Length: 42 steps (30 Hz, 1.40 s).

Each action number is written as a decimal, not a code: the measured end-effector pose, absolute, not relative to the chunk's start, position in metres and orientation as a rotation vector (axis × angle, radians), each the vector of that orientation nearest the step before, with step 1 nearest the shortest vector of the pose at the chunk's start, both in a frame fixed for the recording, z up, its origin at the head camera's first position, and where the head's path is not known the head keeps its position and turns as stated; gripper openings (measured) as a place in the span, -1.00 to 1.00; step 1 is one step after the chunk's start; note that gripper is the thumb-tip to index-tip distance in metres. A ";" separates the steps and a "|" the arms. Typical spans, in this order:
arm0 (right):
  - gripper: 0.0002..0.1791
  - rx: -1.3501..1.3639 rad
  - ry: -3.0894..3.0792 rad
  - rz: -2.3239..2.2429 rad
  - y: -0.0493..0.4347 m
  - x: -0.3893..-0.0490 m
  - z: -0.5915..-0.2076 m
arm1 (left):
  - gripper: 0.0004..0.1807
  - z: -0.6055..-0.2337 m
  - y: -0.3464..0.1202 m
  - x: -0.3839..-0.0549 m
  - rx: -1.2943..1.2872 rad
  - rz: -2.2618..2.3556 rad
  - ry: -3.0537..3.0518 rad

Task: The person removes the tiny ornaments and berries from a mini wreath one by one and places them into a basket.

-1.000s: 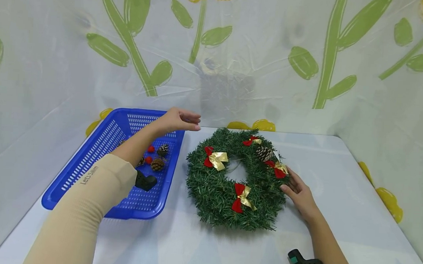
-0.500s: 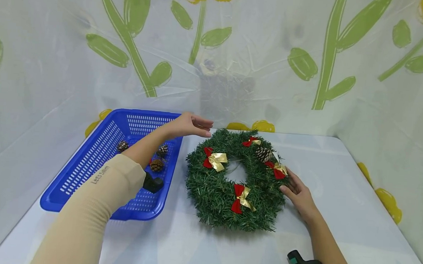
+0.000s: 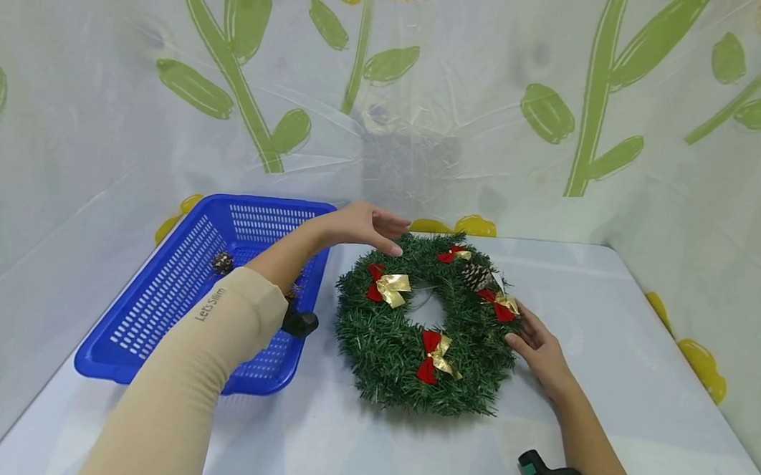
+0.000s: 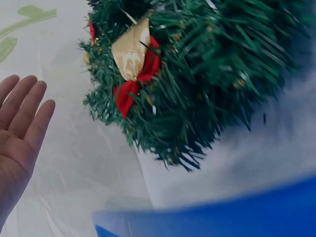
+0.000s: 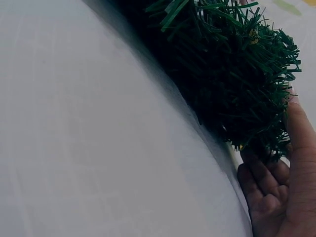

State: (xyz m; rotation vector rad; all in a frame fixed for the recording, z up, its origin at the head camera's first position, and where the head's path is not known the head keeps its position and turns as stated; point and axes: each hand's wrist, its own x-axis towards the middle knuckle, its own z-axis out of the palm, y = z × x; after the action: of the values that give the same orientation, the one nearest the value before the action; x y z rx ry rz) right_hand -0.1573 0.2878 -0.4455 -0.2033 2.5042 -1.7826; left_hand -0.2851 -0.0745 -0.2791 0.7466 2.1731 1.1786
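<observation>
A green artificial wreath [image 3: 375, 348] lies on the white table, trimmed with several red-and-gold bows [image 3: 391, 290] and one pine cone [image 3: 475, 276]. My left hand [image 3: 362, 226] hovers over its back left edge, palm bare and fingers straight in the left wrist view, where the wreath [image 4: 212, 84] shows beside the hand [image 4: 22, 133]. At the wreath's right side, my right hand [image 3: 545, 357] holds the rim. Seen from the right wrist, that hand [image 5: 276, 197] has its thumb along the outer needles and its fingers curled beneath them.
To the left stands a blue perforated basket [image 3: 115, 371], partly hidden behind my left forearm. Inside it a pine cone [image 3: 222, 263] shows. A flower-printed sheet [image 3: 426, 111] walls off the back and sides of the table [image 3: 631, 380].
My left hand has moved right from above the basket's edge to over the wreath's back left edge. The right hand and the wreath have stayed in place.
</observation>
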 end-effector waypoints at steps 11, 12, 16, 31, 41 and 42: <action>-0.22 -0.222 2.495 -1.803 0.288 -0.157 -0.447 | -0.21 -0.285 -0.052 -0.285 0.799 1.151 2.123; -0.22 -0.223 2.497 -1.801 0.288 -0.157 -0.447 | -0.21 -0.287 -0.049 -0.285 0.807 1.148 2.110; -0.22 -0.224 2.504 -1.789 0.288 -0.158 -0.447 | -0.20 -0.293 -0.038 -0.285 0.830 1.163 2.067; -0.23 -0.255 2.518 -1.782 0.287 -0.160 -0.451 | -0.19 -0.360 -0.008 -0.330 0.793 1.436 2.141; -0.23 -0.238 2.514 -1.806 0.288 -0.159 -0.452 | -0.30 -0.310 0.018 -0.265 0.497 1.548 2.258; -0.23 -0.237 2.514 -1.805 0.288 -0.159 -0.451 | -0.30 -0.310 0.021 -0.264 0.472 1.564 2.252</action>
State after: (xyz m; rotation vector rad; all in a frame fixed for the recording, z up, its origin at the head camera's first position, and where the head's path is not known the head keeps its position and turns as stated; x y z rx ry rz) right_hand -0.1590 0.2881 -0.4513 -0.2372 2.5142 -1.8053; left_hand -0.2641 0.0211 -0.3102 0.4719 2.2522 1.5642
